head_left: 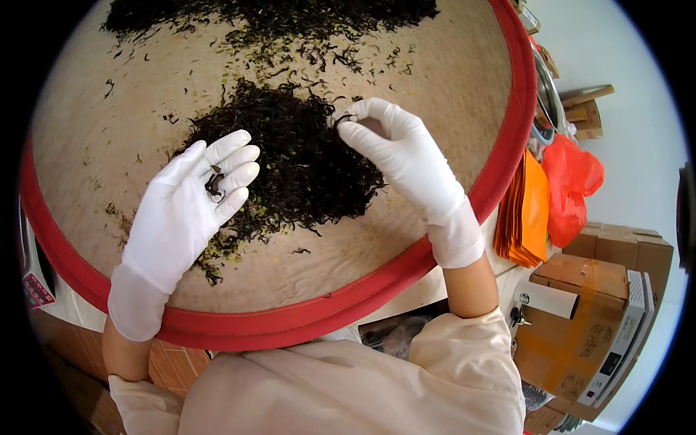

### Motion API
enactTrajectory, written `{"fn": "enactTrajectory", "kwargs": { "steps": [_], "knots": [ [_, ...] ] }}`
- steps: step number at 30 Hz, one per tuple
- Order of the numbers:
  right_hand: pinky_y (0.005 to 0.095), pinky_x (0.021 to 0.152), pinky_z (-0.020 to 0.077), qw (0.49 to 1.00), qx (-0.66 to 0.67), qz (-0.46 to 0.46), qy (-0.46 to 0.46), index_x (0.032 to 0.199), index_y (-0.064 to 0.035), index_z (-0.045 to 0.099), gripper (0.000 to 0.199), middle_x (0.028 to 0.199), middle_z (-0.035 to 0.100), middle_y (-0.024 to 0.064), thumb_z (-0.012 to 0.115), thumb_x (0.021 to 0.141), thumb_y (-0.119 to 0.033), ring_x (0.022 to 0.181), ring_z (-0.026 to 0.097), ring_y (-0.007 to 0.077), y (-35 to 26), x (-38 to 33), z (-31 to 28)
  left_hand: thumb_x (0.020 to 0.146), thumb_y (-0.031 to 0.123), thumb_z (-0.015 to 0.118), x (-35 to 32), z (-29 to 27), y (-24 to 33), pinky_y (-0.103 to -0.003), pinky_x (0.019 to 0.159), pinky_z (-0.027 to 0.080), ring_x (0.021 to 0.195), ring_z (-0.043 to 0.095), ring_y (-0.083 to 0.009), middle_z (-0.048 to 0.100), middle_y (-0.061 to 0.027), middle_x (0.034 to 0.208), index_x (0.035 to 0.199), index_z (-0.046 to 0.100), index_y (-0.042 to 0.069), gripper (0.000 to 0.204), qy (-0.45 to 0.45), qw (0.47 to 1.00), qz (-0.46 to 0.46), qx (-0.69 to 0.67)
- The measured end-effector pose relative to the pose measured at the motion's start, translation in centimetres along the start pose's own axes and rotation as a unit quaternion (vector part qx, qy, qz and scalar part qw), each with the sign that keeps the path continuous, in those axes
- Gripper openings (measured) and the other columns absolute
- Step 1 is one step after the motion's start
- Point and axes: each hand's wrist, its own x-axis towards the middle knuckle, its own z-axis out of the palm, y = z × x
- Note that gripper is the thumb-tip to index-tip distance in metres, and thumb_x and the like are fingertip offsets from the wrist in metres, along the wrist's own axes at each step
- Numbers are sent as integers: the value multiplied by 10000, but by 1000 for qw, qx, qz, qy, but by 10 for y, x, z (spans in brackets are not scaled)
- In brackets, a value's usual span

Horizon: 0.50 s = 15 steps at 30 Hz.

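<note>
A pile of dark, twisted dried tea leaves [290, 159], mixed with yellow-green bits, lies on a large round beige tray [449, 94] with a red cloth rim. My left hand [185, 199], in a white glove, is palm up at the pile's left edge. Its fingers are slightly curled, and a few dark leaf pieces [214, 183] rest in it. Over the pile's right side, my white-gloved right hand [395, 141] has thumb and forefinger pinched together on a small dark tea leaf [344, 119].
A larger heap of the same leaves [275, 14] covers the tray's far side, with loose bits scattered between. Beyond the rim at right are orange packets [523, 210], a red plastic bag [569, 188] and cardboard boxes [580, 319]. A white roll [547, 299] stands near them.
</note>
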Motion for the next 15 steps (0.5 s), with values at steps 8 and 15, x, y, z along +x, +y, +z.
{"fn": "enactTrajectory", "kwargs": {
  "steps": [8, 15],
  "knots": [
    [304, 885, 527, 885, 392, 121, -218, 1160, 15, 578, 249, 1096, 651, 134, 510, 1002, -165, 1016, 651, 227, -6, 0, -7, 1022, 282, 434, -1, 1, 2, -271, 848, 490, 957, 587, -136, 609, -55, 1128, 1362, 480, 8, 440, 3, 1000, -7, -1],
    [349, 915, 531, 853, 435, 151, -247, 1266, 63, 520, 364, 1130, 636, 179, 464, 1016, -196, 1057, 638, 278, -8, 2, -2, 1027, 279, 424, -2, 2, 1, -270, 835, 499, 955, 593, -136, 610, -51, 1107, 1351, 491, 7, 428, 6, 1000, -4, -2]
  ]
}}
